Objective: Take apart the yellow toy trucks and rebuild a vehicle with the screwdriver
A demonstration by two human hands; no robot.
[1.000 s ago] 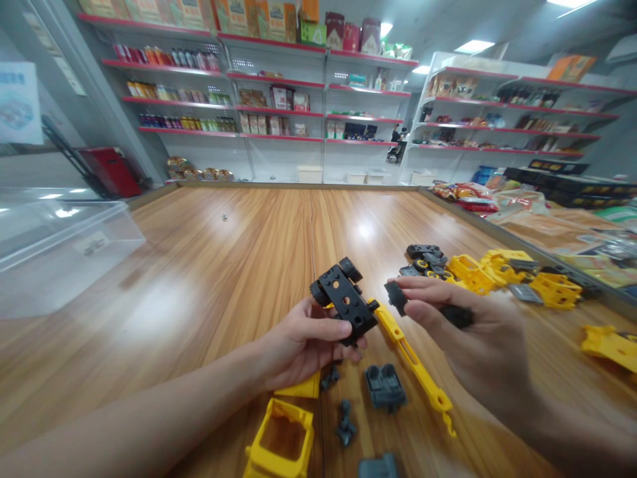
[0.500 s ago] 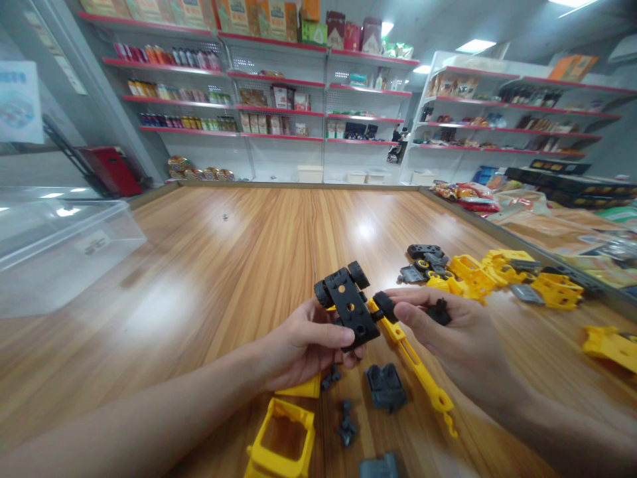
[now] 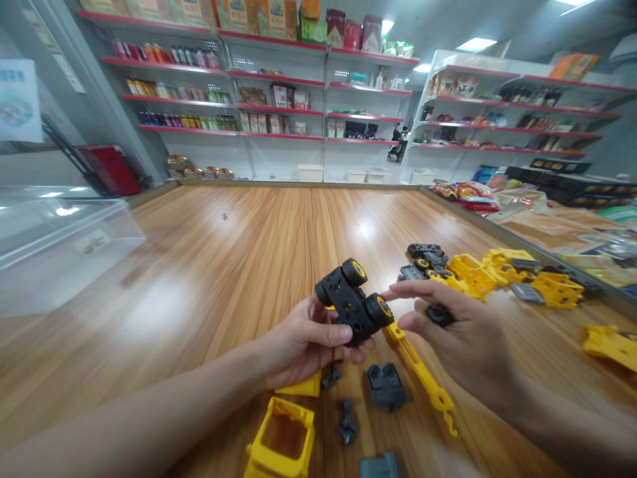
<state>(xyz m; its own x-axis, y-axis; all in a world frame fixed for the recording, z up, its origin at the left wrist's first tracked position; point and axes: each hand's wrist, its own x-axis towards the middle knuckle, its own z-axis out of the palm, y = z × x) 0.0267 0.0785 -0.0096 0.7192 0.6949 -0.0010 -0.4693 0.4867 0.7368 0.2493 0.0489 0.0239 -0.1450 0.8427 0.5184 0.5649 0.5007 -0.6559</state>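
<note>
My left hand (image 3: 311,342) grips a black toy chassis (image 3: 348,302) from below, thumb across its near end. Wheels with yellow hubs sit on the chassis, one of them a black wheel (image 3: 379,311) at its near right corner. Beside that wheel is my right hand (image 3: 455,325), index finger and thumb apart, with another black wheel (image 3: 439,315) tucked in its curled fingers. Beneath the hands lie a long yellow crane arm with a hook (image 3: 423,372), a dark grey block (image 3: 385,386), small grey connectors (image 3: 347,421) and a yellow frame (image 3: 281,438).
A pile of yellow and black toy parts (image 3: 472,272) lies beyond my right hand. Another yellow piece (image 3: 612,348) is at the far right. A clear plastic bin (image 3: 70,252) stands on the left. Packaged goods (image 3: 472,196) border the table's right edge, with store shelves behind.
The near right wheel now sits against the chassis with its yellow hub showing. The chassis has turned slightly, and my right thumb and index finger have come off that wheel.
</note>
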